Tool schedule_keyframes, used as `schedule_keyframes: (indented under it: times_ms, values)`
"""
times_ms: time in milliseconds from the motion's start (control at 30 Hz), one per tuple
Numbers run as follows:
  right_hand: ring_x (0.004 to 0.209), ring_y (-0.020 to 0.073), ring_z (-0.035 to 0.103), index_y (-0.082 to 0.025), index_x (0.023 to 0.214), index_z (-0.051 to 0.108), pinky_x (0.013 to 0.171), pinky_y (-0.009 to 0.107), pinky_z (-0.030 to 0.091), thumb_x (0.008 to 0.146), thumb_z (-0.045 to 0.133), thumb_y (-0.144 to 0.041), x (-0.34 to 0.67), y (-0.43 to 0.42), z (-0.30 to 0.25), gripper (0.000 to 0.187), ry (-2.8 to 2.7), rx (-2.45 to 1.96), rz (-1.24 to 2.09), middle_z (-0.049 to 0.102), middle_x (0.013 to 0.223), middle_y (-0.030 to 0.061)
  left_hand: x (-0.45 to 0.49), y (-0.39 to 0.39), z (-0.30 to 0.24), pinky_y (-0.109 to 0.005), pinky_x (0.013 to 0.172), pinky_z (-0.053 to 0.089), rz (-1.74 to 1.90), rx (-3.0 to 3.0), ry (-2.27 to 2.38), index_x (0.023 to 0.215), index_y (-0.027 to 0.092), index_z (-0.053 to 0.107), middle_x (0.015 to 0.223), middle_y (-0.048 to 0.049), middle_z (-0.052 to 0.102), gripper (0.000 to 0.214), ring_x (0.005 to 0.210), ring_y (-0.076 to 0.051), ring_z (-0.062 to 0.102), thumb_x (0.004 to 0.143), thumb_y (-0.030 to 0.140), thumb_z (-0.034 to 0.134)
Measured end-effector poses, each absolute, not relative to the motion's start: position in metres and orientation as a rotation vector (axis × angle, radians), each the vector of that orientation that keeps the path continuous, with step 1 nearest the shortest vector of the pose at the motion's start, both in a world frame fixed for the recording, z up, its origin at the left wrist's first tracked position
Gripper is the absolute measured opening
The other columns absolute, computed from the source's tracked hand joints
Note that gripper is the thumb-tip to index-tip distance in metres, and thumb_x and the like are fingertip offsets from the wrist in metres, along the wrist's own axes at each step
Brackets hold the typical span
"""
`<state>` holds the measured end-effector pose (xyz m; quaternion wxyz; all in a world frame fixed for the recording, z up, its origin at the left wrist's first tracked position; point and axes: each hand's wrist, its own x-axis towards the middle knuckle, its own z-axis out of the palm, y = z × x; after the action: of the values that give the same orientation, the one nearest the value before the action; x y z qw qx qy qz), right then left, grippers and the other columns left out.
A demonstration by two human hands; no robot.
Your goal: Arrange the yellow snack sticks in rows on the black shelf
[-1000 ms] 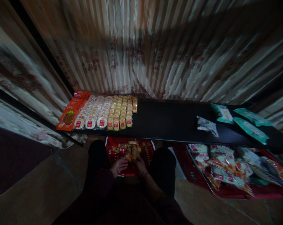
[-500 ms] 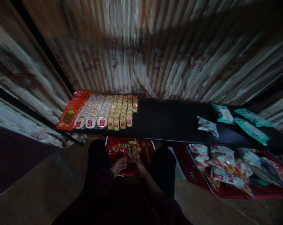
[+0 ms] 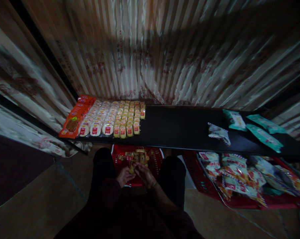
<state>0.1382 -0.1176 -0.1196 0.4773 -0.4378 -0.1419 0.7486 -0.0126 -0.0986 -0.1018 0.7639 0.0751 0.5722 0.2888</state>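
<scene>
Between my knees stands a red plastic basket (image 3: pixel 157 166) with several small yellow wrapped cakes (image 3: pixel 142 156) inside. Over its near side my left hand (image 3: pixel 125 176) is closed on one wrapped cake (image 3: pixel 131 167). My right hand (image 3: pixel 144 173) meets it from the other side, its fingers touching the same cake. The dim light blurs the fingertips. Ahead, on a black shelf (image 3: pixel 175 129), similar yellow cakes (image 3: pixel 126 124) stand in tight rows beside round white packaged cakes (image 3: pixel 95 128).
Flat orange packets (image 3: pixel 72 124) lie at the shelf's left end. Toward the right are a grey-white packet (image 3: pixel 219 133) and several teal packets (image 3: pixel 234 120). Below, a second red basket (image 3: pixel 249 203) holds snack bags (image 3: pixel 236 169). A striped curtain (image 3: pixel 150 59) hangs behind.
The cake between my hands has tilted and turned a little, and my right fingers have shifted over it. The shelf goods stay as they were; the view has moved slightly.
</scene>
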Motion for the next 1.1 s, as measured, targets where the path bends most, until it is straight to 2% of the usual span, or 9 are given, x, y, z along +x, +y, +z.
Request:
schedule_keyframes:
  times_ms: [100,267,500,667,867,1100]
  values:
    - [0.12,0.0226,0.054,-0.021,0.094,0.068,0.104,0.038,0.036,0.058,0.081,-0.037,0.138,-0.118,-0.118,0.041,-0.34,-1.058,1.845,0.068,0.113,0.0078,-0.012,-0.098,-0.103,-0.032,0.079,0.053,0.632,0.149,1.228,0.087,0.012,0.061,0.073,-0.0078,0.068,0.016,0.068,-0.017,0.067,0.08,0.018,0.047]
    - [0.116,0.0222,0.058,-0.022,0.093,0.069,0.103,0.037,0.038,0.059,0.08,-0.037,0.138,-0.121,-0.111,0.039,-0.363,-1.052,1.869,0.071,0.107,0.0056,-0.011,-0.099,-0.105,-0.033,0.078,0.054,0.638,0.134,1.199,0.092,0.016,0.06,0.074,-0.0035,0.066,0.02,0.063,-0.014,0.064,0.087,0.031,0.047]
    - [0.11,0.0231,0.061,-0.023,0.098,0.067,0.096,0.036,0.043,0.062,0.076,-0.037,0.142,-0.119,-0.108,0.04,-0.304,-1.04,1.85,0.07,0.109,0.0066,-0.012,-0.097,-0.104,-0.032,0.081,0.054,0.715,0.031,1.135,0.094,0.013,0.06,0.074,-0.0045,0.067,0.017,0.067,-0.014,0.065,0.086,0.023,0.049]
    - [0.102,0.022,0.064,-0.025,0.092,0.067,0.09,0.034,0.046,0.057,0.078,-0.037,0.145,-0.116,-0.112,0.038,-0.182,-1.111,1.757,0.071,0.099,0.0038,-0.014,-0.092,-0.104,-0.032,0.079,0.054,0.693,-0.021,1.15,0.103,0.011,0.058,0.076,-0.0078,0.069,0.026,0.076,-0.018,0.068,0.089,0.027,0.043]
    - [0.092,0.0192,0.066,-0.024,0.092,0.067,0.089,0.033,0.045,0.061,0.074,-0.038,0.142,-0.118,-0.109,0.035,-0.26,-1.117,1.827,0.072,0.095,0.0044,-0.014,-0.094,-0.1,-0.028,0.078,0.053,0.686,0.012,1.154,0.101,0.012,0.058,0.08,-0.0079,0.07,0.026,0.072,-0.015,0.068,0.09,0.028,0.041]
    - [0.087,0.0171,0.066,-0.024,0.099,0.067,0.084,0.032,0.046,0.063,0.073,-0.035,0.143,-0.119,-0.111,0.038,-0.255,-1.102,1.847,0.07,0.104,0.0042,-0.013,-0.095,-0.099,-0.028,0.077,0.054,0.636,0.01,1.18,0.105,0.012,0.058,0.083,-0.0092,0.069,0.03,0.071,-0.015,0.067,0.09,0.032,0.041]
